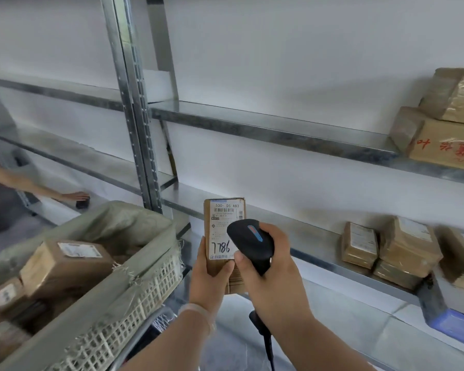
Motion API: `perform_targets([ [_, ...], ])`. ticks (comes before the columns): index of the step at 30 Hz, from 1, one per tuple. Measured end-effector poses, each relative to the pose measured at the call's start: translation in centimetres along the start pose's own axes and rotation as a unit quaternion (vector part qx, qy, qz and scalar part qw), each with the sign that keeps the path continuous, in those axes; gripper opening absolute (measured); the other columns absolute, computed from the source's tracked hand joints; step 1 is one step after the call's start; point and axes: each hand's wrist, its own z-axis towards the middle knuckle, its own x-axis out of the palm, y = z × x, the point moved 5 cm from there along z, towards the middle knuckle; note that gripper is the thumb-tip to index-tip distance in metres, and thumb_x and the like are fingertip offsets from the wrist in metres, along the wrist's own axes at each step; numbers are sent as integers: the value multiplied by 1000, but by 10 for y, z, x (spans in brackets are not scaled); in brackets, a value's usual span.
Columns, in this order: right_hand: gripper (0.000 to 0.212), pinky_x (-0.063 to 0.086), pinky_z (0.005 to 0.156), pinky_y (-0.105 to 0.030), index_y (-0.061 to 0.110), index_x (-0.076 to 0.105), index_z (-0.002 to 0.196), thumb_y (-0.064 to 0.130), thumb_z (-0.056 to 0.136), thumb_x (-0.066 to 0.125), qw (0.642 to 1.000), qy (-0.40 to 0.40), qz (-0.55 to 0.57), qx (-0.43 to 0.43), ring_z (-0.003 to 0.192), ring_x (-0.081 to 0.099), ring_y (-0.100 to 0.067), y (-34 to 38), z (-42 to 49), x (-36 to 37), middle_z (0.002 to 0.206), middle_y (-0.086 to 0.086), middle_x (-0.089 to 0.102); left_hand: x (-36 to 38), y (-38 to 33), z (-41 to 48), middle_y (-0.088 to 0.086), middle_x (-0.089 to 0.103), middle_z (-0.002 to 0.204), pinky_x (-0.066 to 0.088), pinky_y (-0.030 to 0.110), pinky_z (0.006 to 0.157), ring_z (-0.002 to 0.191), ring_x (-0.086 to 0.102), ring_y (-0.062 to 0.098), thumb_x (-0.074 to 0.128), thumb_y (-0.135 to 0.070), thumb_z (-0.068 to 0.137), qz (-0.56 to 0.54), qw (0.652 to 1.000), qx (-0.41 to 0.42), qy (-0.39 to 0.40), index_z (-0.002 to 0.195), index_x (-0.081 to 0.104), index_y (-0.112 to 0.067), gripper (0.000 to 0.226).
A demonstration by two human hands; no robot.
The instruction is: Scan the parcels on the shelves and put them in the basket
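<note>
Held a narrow brown parcel (223, 210) upright at centre, labelled face near, black scanner (252, 242) just before it. Kept taped parcels (407, 247) stacked on the right shelf (319, 261), more boxes (65, 263) inside the near-left lattice basket (134, 298).

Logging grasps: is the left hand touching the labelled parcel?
Touching. The head view shows the left hand gripping the lower end of the labelled parcel.

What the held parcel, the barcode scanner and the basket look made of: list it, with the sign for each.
Parcel: brown cardboard, matte, creased edges; white paper label. Barcode scanner: probably hard plastic, black, smooth with a soft sheen. Basket: likely moulded white plastic, by its open grid wall; lined with greyish woven sacking, frayed at the rim.
</note>
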Motion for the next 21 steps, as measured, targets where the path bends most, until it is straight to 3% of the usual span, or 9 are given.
perform_targets([
  [4, 55, 55, 74, -22, 61, 32, 120, 54, 76, 64, 998, 65, 9, 3, 93, 63, 4, 1, 4, 59, 106, 38, 58, -66, -1, 0, -5, 71, 118, 52, 47, 99, 112, 66, 17, 70, -4, 88, 16, 997, -9, -77, 141, 43, -42, 70],
  [7, 59, 47, 73, -7, 56, 30, 125, 44, 83, 71, 993, 117, 4, -3, 95, 59, 4, 2, 8, 110, 113, 32, 55, -121, -1, 1, -5, 66, 124, 51, 43, 100, 112, 62, 13, 70, -6, 88, 27, 988, -24, -148, 146, 39, -37, 73],
  [9, 60, 43, 69, -3, 54, 29, 127, 44, 85, 70, 988, 154, 5, -4, 96, 56, 4, 6, 9, 146, 114, 28, 52, -158, -1, 1, -4, 65, 125, 55, 39, 95, 112, 62, 13, 69, -6, 89, 19, 982, -32, -186, 147, 36, -39, 75],
  [11, 58, 46, 73, -8, 55, 28, 125, 45, 85, 69, 982, 188, 17, 1, 97, 56, 2, 9, 9, 179, 116, 25, 51, -195, -1, 0, -8, 65, 121, 59, 25, 80, 104, 64, 8, 69, -6, 89, 8, 973, -46, -225, 149, 34, -41, 78],
  [14, 59, 54, 85, -24, 53, 29, 128, 45, 86, 69, 972, 234, 23, 8, 103, 59, -5, 15, 4, 226, 121, 19, 52, -244, -2, -1, -15, 65, 116, 57, 26, 82, 101, 63, 4, 71, -12, 89, 11, 960, -66, -271, 152, 29, -41, 81],
  [17, 59, 55, 89, -33, 51, 30, 129, 43, 86, 69, 964, 265, 30, 21, 107, 58, -8, 19, 1, 265, 123, 17, 52, -277, -3, 6, -18, 64, 109, 51, 17, 69, 93, 61, -1, 73, -18, 88, 43, 952, -84, -291, 151, 30, -42, 80],
  [21, 61, 51, 86, -22, 49, 30, 133, 42, 87, 70, 957, 286, 40, 38, 104, 54, -3, 19, 12, 305, 117, 23, 48, -300, -3, 34, -6, 66, 118, 55, 36, 89, 101, 65, 14, 74, -25, 86, 80, 946, -112, -292, 152, 32, -38, 79],
])
